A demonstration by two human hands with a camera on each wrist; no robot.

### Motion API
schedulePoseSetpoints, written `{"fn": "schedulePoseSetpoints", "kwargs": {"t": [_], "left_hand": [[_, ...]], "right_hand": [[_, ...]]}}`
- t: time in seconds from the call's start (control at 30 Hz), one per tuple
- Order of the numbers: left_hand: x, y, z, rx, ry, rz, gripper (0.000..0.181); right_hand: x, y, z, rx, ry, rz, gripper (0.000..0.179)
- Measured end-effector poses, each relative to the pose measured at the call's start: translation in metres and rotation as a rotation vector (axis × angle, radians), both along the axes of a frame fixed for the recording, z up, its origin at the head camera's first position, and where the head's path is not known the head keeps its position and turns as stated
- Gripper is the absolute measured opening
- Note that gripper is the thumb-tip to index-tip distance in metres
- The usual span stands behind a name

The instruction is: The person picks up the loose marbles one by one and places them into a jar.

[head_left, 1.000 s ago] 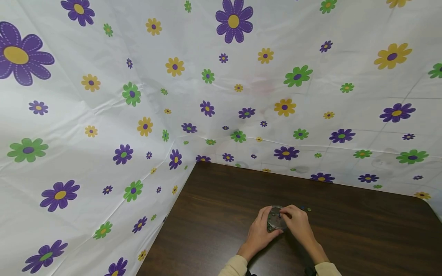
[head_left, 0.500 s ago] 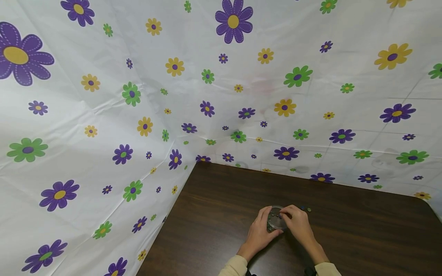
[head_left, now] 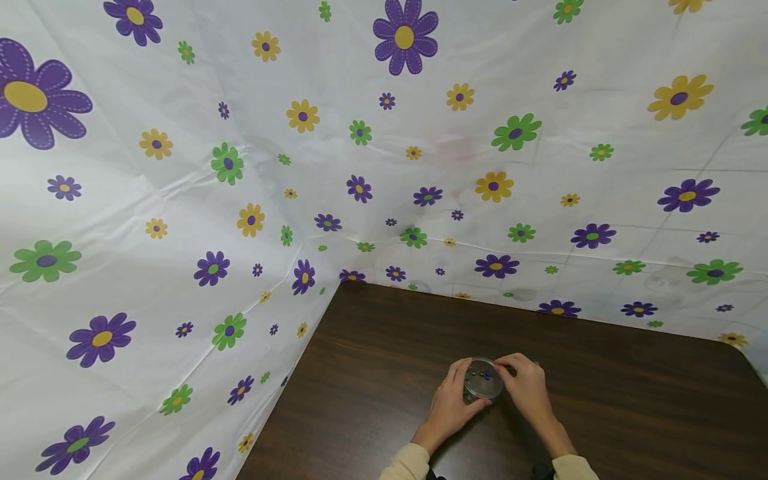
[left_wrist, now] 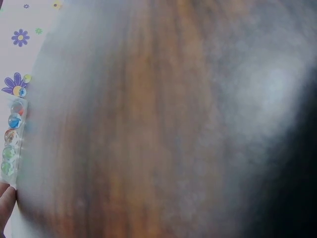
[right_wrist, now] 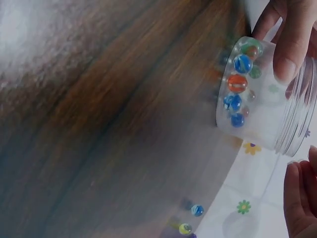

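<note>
My left hand [head_left: 451,398] grips a clear plastic jar [head_left: 483,393] around its side, over the table. Several glass marbles [right_wrist: 237,83] in blue, orange and green lie on the jar's bottom. A blue marble [head_left: 488,375] shows through the round mouth from above. My right hand [head_left: 527,387] is at the jar's right rim, fingertips close to it, with nothing visible held between them. In the right wrist view the right fingers [right_wrist: 295,198] lie just beside the threaded neck. The left wrist view catches only a left fingertip [left_wrist: 7,202] against the jar.
Two loose marbles, one blue [right_wrist: 197,210] and one yellow-green [right_wrist: 185,228], lie on the dark wooden table [head_left: 384,333] beyond my right hand. A white cloth with printed flowers [head_left: 360,133] hangs behind and to the left of the table.
My right hand has drawn back from over the jar's mouth to its right rim. The blue marble that was at its fingertips now shows in the jar. The left hand keeps its grip.
</note>
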State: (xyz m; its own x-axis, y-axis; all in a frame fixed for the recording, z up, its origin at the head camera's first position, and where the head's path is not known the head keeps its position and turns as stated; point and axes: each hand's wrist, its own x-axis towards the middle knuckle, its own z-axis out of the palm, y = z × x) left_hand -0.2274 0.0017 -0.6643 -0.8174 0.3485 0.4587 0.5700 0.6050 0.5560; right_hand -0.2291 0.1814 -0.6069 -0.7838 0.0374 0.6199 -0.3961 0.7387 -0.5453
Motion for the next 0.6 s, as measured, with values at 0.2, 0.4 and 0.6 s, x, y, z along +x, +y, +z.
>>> {"fn": "schedulePoseSetpoints", "kwargs": {"t": [0.2, 0.4, 0.6], "left_hand": [[0.001, 0.0, 0.001, 0.0, -0.007, 0.006, 0.084], [0.0, 0.001, 0.0, -0.009, -0.003, 0.011, 0.085], [0.001, 0.0, 0.0, -0.016, -0.018, 0.02, 0.085]], "right_hand": [[0.0, 0.006, -0.001, -0.011, -0.028, -0.015, 0.018], [-0.003, 0.016, -0.006, -0.028, -0.054, -0.06, 0.016], [-0.005, 0.029, -0.011, -0.025, -0.088, -0.124, 0.015]]}}
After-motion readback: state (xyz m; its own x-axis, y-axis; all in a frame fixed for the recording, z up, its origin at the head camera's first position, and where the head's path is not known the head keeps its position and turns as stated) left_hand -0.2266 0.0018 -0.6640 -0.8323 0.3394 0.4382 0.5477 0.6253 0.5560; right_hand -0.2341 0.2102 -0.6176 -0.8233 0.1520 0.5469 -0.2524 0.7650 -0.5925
